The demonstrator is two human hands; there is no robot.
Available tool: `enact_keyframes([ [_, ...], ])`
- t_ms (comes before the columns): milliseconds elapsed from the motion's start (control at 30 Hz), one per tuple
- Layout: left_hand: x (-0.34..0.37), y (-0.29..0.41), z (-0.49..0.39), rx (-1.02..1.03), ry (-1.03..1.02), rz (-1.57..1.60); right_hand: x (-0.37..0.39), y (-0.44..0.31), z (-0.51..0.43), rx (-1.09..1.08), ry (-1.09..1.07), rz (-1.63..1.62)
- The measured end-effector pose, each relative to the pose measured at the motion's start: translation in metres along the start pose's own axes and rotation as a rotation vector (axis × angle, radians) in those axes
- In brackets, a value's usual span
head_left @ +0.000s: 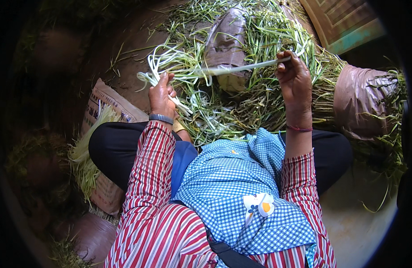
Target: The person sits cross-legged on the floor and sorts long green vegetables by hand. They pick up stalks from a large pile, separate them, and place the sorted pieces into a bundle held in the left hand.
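My left hand (pixel 163 93) grips a small bunch of pale, peeled green stalks (pixel 154 78). Their thin ends curl up and away above my fist, and the cut ends stick out below it. Between the raised fingertips of my right hand (pixel 294 75) is one end of a long whitish stalk or strip (pixel 251 66). It stretches left toward the bunch, and its far end is blurred, so I cannot tell whether it touches the bunch. Under both hands lies a loose heap of green leaves and stalks (pixel 259 97).
A plastic-wrapped bundle (pixel 227 40) lies within the heap. At the right is another wrapped stalk bundle (pixel 363 100). Beside my left knee, pale stalks (pixel 85 157) rest on a sack (pixel 112 97) bearing writing. A wooden panel (pixel 343 20) stands at the far right.
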State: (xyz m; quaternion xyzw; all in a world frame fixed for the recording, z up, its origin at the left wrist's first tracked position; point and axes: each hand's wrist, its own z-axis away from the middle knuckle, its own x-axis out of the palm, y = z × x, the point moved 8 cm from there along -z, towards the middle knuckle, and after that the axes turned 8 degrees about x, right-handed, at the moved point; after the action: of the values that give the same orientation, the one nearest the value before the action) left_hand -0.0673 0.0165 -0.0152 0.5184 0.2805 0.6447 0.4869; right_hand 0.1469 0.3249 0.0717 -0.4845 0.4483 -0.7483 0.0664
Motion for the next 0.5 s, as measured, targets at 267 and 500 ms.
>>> enact_keyframes([
  [267, 0.043, 0.017, 0.03, 0.117, -0.227, -0.105, 0.016, 0.028, -0.001, 0.067, 0.027, 0.152],
  [500, 0.091, -0.028, 0.087, -0.008, -0.679, -0.492, 0.04, 0.065, -0.006, 0.181, 0.04, 0.148],
])
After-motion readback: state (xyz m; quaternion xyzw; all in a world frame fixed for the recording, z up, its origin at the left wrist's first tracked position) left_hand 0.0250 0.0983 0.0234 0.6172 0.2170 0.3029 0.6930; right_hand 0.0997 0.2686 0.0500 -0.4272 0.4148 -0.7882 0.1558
